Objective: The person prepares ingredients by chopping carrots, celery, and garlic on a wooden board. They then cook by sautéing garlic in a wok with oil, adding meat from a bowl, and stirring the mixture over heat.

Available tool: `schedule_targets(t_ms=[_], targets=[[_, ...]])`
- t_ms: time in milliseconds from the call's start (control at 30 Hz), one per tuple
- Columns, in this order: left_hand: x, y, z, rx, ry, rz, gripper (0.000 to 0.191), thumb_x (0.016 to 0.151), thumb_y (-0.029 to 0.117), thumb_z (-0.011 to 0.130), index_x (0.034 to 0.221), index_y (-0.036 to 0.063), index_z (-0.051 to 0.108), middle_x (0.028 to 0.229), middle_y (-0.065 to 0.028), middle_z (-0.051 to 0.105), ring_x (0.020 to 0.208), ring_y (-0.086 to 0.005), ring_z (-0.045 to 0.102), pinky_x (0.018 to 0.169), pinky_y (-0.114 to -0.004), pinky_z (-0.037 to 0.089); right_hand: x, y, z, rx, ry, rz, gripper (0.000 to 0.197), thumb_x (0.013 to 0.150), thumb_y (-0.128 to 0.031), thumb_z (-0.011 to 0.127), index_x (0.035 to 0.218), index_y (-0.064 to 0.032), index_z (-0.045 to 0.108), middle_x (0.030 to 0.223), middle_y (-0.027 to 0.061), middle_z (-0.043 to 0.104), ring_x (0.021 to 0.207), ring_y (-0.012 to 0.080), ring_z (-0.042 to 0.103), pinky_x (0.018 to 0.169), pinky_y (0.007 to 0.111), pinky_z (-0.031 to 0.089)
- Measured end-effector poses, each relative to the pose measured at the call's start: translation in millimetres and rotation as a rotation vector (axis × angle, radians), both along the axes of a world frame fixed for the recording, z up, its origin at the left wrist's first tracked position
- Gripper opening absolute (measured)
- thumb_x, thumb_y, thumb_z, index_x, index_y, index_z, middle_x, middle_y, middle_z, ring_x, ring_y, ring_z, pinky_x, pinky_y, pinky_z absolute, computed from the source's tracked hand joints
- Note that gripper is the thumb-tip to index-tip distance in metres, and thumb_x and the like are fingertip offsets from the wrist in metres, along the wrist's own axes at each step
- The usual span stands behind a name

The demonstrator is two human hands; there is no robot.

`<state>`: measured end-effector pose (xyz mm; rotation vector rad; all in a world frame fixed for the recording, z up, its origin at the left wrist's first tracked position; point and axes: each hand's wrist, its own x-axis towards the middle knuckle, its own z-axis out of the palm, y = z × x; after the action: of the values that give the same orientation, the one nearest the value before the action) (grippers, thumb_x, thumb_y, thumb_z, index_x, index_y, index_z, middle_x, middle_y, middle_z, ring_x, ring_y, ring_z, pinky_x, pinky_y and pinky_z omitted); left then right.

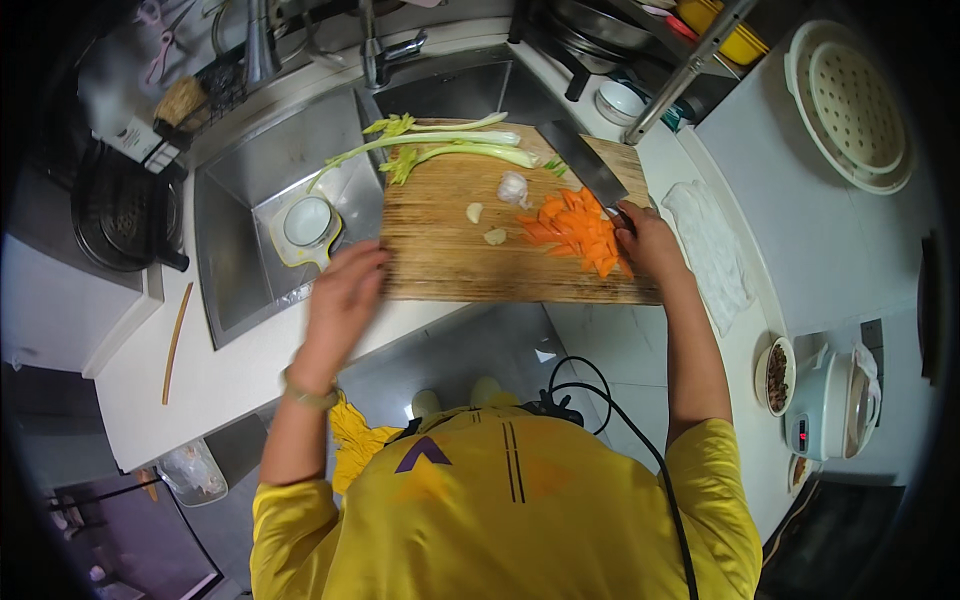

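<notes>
My right hand [649,240] grips the handle of a cleaver [585,161], whose dark blade lies slanted over the right part of a wooden cutting board [442,262]. Just left of that hand is a pile of sliced carrot [574,229]. My left hand [349,289], blurred, is at the board's left edge; whether its fingers touch the board is unclear. Celery stalks [465,139] lie across the back of the board, their leafy ends over the sink. A garlic bulb [513,188] and two pieces of garlic, one a pale clove [474,213], rest mid-board.
The board bridges part of a double steel sink [240,187] below a faucet [375,52]. A small bowl [307,221] sits in the left basin. On the right counter are a white cloth [709,247], a bowl of brown food [778,375] and a rice cooker [817,405]. A black cable [645,435] hangs beside me.
</notes>
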<state>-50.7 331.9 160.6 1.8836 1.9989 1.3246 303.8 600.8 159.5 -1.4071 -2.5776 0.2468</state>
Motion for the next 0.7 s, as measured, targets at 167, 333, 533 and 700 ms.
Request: schedule_targets(t_ms=[167,333,533,700], targets=[[67,104,-23,-0.055,0.018,-0.089,0.03,0.082,0.01,0.067,0.111,0.0052,0.065,0.124,-0.018,0.058,0.108,-0.0346,0.058,0.09,-0.037,0.049,-18,5,1,0.056,-0.156,0.017,0.046,0.081,-0.015,0.058,0.126,-0.0117,0.05,0.1,0.02,0.061,0.096,0.0366,0.06,0.081,0.045,0.05],[75,125,-38,-0.129,0.144,-0.152,0.032,0.08,0.011,0.069,0.11,0.0033,0.065,0.123,-0.0199,0.058,0.107,-0.0358,0.058,0.089,-0.038,0.048,-16,-5,31,0.055,-0.066,-0.118,0.035,0.084,-0.021,0.059,0.117,-0.0105,0.053,0.092,0.0184,0.063,0.084,0.0358,0.063,0.074,0.044,0.05],[80,101,-29,-0.142,0.123,-0.169,0.033,0.079,0.014,0.071,0.109,0.0019,0.065,0.121,-0.0182,0.059,0.105,-0.0333,0.06,0.09,-0.037,0.047,-5,-50,52,-0.314,0.332,-0.108,0.019,0.086,-0.022,0.057,0.1,-0.0102,0.055,0.072,0.0147,0.063,0.07,0.0329,0.064,0.065,0.045,0.048],[73,91,-24,-0.194,-0.035,-0.04,0.032,0.078,0.016,0.074,0.106,0.0029,0.066,0.114,-0.0145,0.062,0.103,-0.027,0.061,0.087,-0.033,0.048,-22,-90,53,-0.348,0.068,0.169,0.013,0.09,-0.013,0.048,0.098,-0.0026,0.047,0.071,0.0193,0.06,0.066,0.0337,0.062,0.062,0.045,0.047]])
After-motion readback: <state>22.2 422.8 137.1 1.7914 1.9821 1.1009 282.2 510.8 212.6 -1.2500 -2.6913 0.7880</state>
